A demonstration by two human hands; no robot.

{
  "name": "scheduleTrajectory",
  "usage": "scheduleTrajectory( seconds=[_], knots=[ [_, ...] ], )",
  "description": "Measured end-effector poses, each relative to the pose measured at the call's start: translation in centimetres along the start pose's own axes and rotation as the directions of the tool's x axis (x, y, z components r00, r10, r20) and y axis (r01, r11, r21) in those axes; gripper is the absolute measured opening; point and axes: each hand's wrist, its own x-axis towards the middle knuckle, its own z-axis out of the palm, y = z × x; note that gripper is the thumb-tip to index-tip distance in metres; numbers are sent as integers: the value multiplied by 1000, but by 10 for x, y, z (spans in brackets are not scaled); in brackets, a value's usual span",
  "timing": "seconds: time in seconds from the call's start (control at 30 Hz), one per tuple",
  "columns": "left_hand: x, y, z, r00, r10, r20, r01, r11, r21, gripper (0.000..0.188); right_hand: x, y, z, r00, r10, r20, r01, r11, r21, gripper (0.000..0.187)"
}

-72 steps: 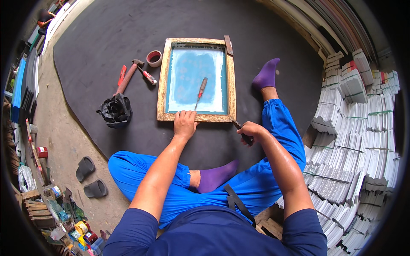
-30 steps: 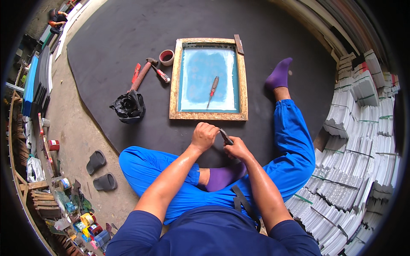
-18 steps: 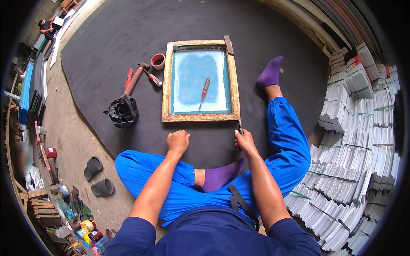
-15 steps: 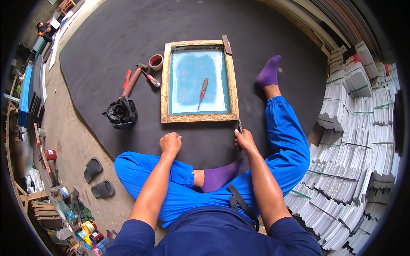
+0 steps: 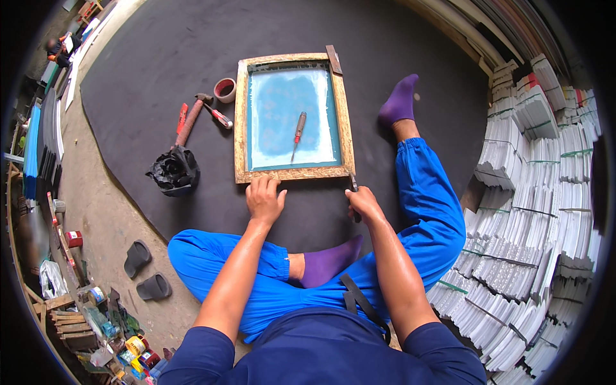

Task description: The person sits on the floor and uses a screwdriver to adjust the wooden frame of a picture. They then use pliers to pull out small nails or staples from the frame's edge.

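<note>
Left hand: fingers slightly spread on wooden screen frame
Right hand: clenched round pliers
Care: brace frame firmly

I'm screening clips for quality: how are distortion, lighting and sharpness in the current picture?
Head view: stacked white sheets bend toward the dark fisheye rim; head view: soft light, little detail inside the black crumpled plastic; head view: wooden frame and screwdriver fairly sharp, distant person small and indistinct.

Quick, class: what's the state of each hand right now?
Left hand: open, resting against the rectangular tan wooden frame.
Right hand: closed, holding a dark, pliers-like hand tool.
</note>
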Motion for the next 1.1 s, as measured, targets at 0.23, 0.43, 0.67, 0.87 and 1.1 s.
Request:
scheduleTrajectory(
  seconds=[0.23,0.43,0.67,0.87,1.1],
  knots=[
    [20,12,29,978,58,200,-76,994,84,65,-2,8,12,999,17,-40,-9,981,195,19],
    [23,3,37,983,72,172,-82,995,52,59,4,28,13,983,1,185,-117,781,614,16],
    [27,6,32,983,46,175,-52,998,28,55,-5,29,13,991,-62,118,2,891,453,22],
    [28,5,33,984,41,173,-49,998,42,56,11,29,9,995,-98,28,84,948,306,25],
    [27,7,34,990,35,139,-40,999,26,53,14,16,6,1000,-10,30,5,985,173,23]
  ],
)
